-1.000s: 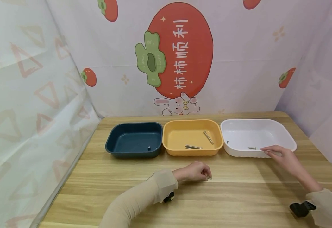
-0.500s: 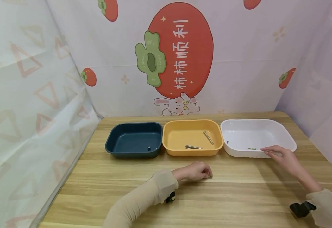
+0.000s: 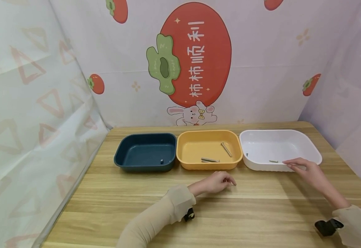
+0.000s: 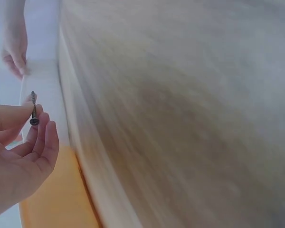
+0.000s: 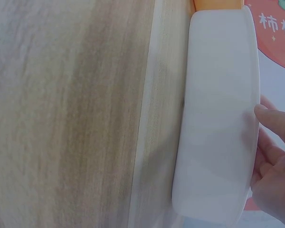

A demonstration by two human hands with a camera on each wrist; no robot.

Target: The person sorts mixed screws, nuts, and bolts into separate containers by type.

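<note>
My left hand [image 3: 215, 182] is above the tabletop in front of the yellow tray [image 3: 199, 146]. Between its thumb and fingertips it pinches a small dark screw [image 4: 33, 107], seen closely in the left wrist view with the head toward the camera. My right hand [image 3: 308, 172] grips the front rim of the white tray [image 3: 285, 144], thumb outside and fingers over the inner side. Inside that tray lie a small brassy screw [image 3: 273, 161] and a tiny dark piece [image 3: 247, 155] near the left wall.
Long silver bolts [image 3: 226, 150] lie in the yellow tray. A dark blue tray [image 3: 146, 151] at the left holds a small metal nut [image 3: 161, 161]. The three trays stand side by side along the back of the wooden table [image 3: 121, 210], before a printed cloth [image 3: 130, 103].
My left hand has lifted from the tabletop with the screw and shifted slightly right and toward the trays. The right hand stays on the white tray's rim.
</note>
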